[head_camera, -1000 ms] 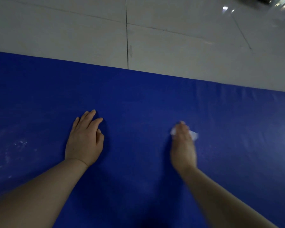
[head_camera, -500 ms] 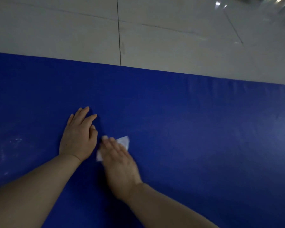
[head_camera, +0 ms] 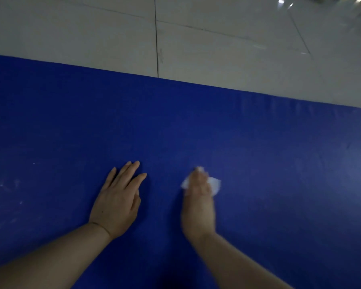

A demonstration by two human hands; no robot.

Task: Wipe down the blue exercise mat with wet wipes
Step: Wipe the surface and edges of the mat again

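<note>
Your right hand (head_camera: 198,203) presses a white wet wipe (head_camera: 214,184) flat against the blue exercise mat (head_camera: 258,163). Your left hand (head_camera: 118,197) lies flat, fingers spread, beside the grip, on the mat.

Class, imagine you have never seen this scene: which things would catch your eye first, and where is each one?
First, the big, deep blue exercise mat filling the lower two thirds of the view, with pale grey floor tiles beyond its far edge. Next, two bare hands at centre: the left hand lies flat on the mat, and the blurred right hand presses a small white wet wipe. Faint whitish smudges mark the mat at far left.
</note>
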